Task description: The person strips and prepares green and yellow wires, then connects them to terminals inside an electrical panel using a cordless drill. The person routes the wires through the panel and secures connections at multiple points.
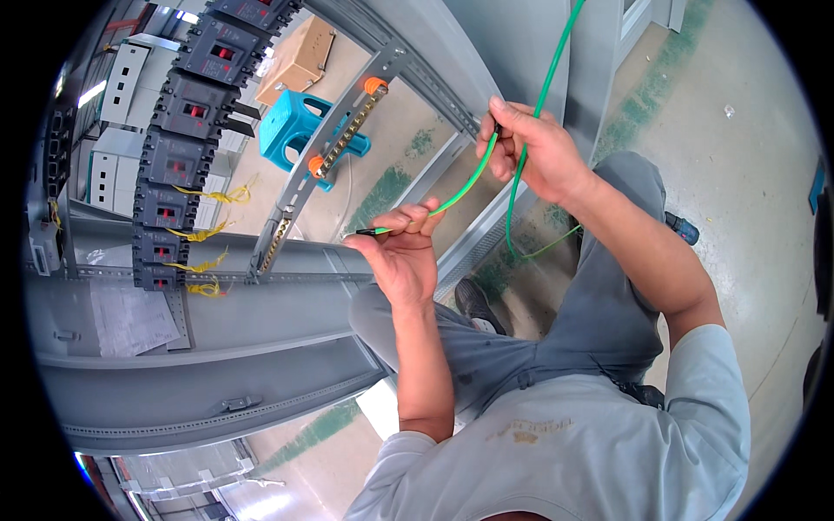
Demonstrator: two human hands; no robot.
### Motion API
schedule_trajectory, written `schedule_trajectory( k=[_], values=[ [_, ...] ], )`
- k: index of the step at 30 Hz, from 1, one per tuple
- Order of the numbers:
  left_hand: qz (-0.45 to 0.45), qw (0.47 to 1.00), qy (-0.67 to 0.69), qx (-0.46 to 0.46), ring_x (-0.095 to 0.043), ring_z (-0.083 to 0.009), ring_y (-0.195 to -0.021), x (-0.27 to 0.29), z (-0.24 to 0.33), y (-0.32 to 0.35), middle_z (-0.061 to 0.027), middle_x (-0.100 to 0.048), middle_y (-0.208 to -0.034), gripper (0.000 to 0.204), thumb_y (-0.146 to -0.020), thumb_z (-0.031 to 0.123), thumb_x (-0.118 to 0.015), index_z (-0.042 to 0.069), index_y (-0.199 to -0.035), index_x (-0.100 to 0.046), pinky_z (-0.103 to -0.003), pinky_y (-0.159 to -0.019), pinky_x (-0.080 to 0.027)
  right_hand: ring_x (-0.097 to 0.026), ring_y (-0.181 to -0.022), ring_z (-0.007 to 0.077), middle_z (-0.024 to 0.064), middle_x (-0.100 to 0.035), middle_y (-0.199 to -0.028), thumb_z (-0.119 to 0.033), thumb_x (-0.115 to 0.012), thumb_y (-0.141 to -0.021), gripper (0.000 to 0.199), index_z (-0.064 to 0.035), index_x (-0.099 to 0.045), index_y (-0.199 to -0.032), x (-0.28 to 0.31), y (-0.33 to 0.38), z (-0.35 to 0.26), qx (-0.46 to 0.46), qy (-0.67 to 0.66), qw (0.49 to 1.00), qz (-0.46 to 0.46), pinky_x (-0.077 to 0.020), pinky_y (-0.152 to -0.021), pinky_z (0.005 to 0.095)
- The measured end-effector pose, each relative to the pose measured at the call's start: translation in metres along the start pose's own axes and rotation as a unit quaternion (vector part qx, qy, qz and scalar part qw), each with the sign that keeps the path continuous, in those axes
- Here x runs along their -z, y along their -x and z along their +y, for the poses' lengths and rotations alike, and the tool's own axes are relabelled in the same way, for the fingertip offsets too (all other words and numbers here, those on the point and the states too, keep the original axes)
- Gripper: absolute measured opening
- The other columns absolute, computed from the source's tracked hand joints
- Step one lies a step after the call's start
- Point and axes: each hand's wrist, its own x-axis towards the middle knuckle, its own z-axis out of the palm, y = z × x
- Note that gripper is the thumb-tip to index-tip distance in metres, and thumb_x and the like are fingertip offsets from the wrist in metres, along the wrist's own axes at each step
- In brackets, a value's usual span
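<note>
A short green wire (463, 191) with black ends stretches between my two hands. My left hand (407, 260) pinches its lower black end between thumb and fingers, the tip poking out toward the cabinet frame. My right hand (543, 152) closes on the upper black end. A longer green wire (550, 74) comes down from the top edge, crosses the fingers of my right hand and loops below it; whether those fingers grip it too, I cannot tell. Left of my hands, a slotted metal rail carries a brass terminal bar (352, 130) with orange insulators and, lower, a second brass bar (276, 243).
A column of dark circuit breakers (193, 111) with red switches runs up the left, yellow wires (204, 234) tied on several. Grey cabinet panels (252, 317) surround my legs. Beyond the rail stand a blue plastic stool (291, 126) and a wooden box (300, 56). Papers (130, 317) lie on a panel.
</note>
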Motion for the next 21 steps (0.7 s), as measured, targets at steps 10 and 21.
schedule_trajectory(
  k=[10, 21],
  values=[
    [-0.007, 0.995, -0.022, 0.100, -0.062, -0.0271, -0.077, 0.000, 0.024, -0.021, -0.0068, -0.059, -0.077, 0.063, -0.106, 0.060, -0.031, 0.008, -0.082, -0.056, -0.044, -0.079, -0.056, -0.062, -0.052, 0.0139, 0.0108, -0.069, -0.080, -0.041, -0.052, -0.106, 0.044, -0.0030, -0.064, -0.087, -0.002, 0.008, -0.004, -0.020, 0.027, 0.996, -0.079, -0.0466, -0.047, 0.0269],
    [-0.047, 0.976, -0.057, 0.206, -0.063, -0.0290, -0.068, 0.006, 0.036, -0.045, -0.0130, -0.058, -0.066, 0.070, -0.108, 0.058, -0.025, 0.006, -0.073, -0.053, -0.041, -0.069, -0.054, -0.061, -0.051, 0.0140, 0.0107, -0.069, -0.075, -0.040, -0.054, -0.105, 0.045, -0.0017, -0.065, -0.083, -0.011, 0.012, -0.004, -0.067, 0.103, 0.985, -0.121, -0.0481, -0.047, 0.0268]
  ],
)
